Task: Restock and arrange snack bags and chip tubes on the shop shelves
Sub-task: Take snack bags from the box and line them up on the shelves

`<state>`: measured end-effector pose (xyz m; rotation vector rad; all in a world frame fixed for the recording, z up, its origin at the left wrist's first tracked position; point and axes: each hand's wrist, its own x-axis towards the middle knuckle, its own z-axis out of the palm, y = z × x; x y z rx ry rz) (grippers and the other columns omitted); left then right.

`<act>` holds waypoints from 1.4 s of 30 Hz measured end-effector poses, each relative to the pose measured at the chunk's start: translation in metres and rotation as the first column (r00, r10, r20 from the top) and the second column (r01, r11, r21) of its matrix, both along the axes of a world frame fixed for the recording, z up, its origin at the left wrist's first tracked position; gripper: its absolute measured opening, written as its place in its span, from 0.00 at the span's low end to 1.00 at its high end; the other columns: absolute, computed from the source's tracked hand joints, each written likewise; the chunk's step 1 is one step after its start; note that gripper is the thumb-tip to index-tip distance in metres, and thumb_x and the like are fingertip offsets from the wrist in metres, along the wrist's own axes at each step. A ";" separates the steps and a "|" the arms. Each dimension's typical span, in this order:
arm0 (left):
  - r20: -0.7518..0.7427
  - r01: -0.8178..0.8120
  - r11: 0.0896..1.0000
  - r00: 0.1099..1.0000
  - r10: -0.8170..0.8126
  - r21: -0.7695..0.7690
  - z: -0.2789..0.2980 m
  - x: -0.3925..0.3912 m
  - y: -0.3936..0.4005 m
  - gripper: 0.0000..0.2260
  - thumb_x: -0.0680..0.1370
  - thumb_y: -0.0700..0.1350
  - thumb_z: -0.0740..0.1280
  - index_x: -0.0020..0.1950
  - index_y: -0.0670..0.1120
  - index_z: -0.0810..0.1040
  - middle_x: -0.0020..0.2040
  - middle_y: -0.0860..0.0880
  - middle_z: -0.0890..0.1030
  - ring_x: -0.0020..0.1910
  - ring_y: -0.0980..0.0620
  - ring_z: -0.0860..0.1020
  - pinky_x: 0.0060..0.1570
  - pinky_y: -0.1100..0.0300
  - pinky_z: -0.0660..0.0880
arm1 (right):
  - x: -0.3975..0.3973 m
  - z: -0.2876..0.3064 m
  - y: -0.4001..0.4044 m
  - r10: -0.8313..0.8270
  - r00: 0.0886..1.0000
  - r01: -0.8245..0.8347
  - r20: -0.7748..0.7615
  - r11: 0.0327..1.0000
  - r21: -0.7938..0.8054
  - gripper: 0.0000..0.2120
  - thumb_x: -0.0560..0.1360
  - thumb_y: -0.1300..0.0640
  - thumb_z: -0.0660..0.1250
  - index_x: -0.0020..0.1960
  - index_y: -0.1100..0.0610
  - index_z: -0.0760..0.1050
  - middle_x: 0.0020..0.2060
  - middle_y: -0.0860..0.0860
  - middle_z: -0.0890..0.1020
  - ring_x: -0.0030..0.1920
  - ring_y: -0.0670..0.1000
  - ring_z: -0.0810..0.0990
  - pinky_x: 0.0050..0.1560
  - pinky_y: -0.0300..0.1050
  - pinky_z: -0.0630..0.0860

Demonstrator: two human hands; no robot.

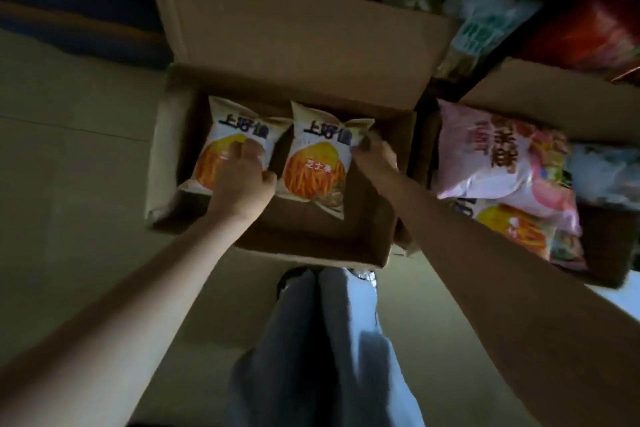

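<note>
While you stand over the open cardboard box [166, 149] on the floor, your grey trouser legs [322, 340] nearest the camera, both arms reach down into it. Your left hand [242, 173] curls its fingers over the lower part of the left cheese-stick snack bag [221, 135], gripping it from above. Your right hand [374, 156] pinches the right edge of the right cheese-stick snack bag [318, 163], which lies just beside the first. These bags look light, puffy and slick, so I judge a crimped seam or corner the safest hold; squeezing the middle could crush the sticks inside. To the right, a second box holds a pink snack bag [491, 156] over another orange one. Beyond, blurred packets [485, 21] crowd the lowest shelf.
</note>
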<state>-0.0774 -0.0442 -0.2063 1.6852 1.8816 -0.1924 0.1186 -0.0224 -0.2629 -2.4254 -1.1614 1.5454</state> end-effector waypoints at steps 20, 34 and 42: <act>0.252 -0.170 0.983 0.957 0.146 0.073 0.266 0.032 0.013 0.25 0.72 0.41 0.69 0.66 0.37 0.66 0.63 0.37 0.70 0.63 0.39 0.69 0.61 0.50 0.66 | 0.022 0.380 0.037 0.233 0.926 -0.357 0.298 0.797 0.487 0.17 0.77 0.55 0.62 0.31 0.60 0.73 0.37 0.64 0.75 0.41 0.57 0.75 0.38 0.45 0.63; 0.634 0.329 0.943 0.719 -0.284 0.049 0.697 0.195 0.040 0.28 0.66 0.54 0.76 0.62 0.50 0.72 0.44 0.55 0.78 0.39 0.59 0.76 0.36 0.69 0.74 | 0.247 0.788 -0.070 -0.103 0.924 -0.295 0.368 0.418 0.859 0.19 0.78 0.57 0.63 0.30 0.64 0.75 0.15 0.46 0.70 0.20 0.43 0.71 0.29 0.36 0.71; 0.798 0.237 0.969 0.571 -0.194 0.066 0.754 0.363 -0.036 0.20 0.64 0.51 0.75 0.54 0.48 0.78 0.46 0.49 0.81 0.45 0.51 0.75 0.44 0.61 0.71 | 0.416 0.818 -0.189 0.127 0.957 0.164 -0.263 0.510 0.845 0.12 0.73 0.51 0.69 0.56 0.48 0.77 0.51 0.47 0.82 0.49 0.42 0.80 0.53 0.44 0.73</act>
